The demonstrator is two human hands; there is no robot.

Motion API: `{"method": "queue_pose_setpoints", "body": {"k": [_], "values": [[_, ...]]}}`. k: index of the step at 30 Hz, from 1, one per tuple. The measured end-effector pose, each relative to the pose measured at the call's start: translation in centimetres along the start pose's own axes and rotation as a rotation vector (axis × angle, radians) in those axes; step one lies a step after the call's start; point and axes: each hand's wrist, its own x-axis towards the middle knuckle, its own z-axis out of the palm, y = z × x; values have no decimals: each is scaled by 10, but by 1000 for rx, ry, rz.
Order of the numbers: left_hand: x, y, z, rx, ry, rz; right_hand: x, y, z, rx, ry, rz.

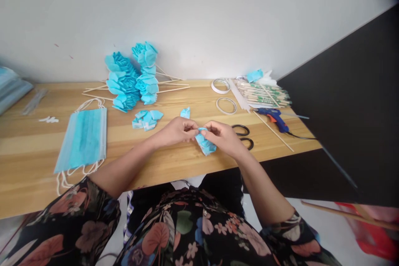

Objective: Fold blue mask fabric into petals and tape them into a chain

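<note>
Near the front of the wooden table [168, 162], my left hand [177, 130] and my right hand [225, 137] meet over a small folded piece of blue fabric [205, 144]. Both thumbs and index fingers pinch its upper edge, and the rest hangs down between the hands. Just behind my left fingertips lies another small blue piece [185, 112]. A loose heap of blue cut pieces [147, 119] rests to the left of that. Black-handled scissors [247, 143] lie beside my right hand, their blades hidden behind it.
Blue flowers on sticks [123, 81] are piled at the back. A stack of face masks [82, 137] lies left. Tape rolls [226, 106], bundled wooden sticks [262, 93] and a blue glue gun [276, 118] with a cord are at right. A wall [199, 20] borders the table's back.
</note>
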Motion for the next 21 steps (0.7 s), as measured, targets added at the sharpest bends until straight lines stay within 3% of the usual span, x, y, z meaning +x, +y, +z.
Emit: {"method": "queue_pose_setpoints", "body": {"k": [5,13,21], "values": [[0,1,-2,-57,-38,25,1,2,1,-99,112,-30],[1,-2,-2,-191,-73,-6,-8,-2,-3,-4,172,4],[2,-3,-3,-183,-14,-13,-13,2,-2,313,186,60]]}}
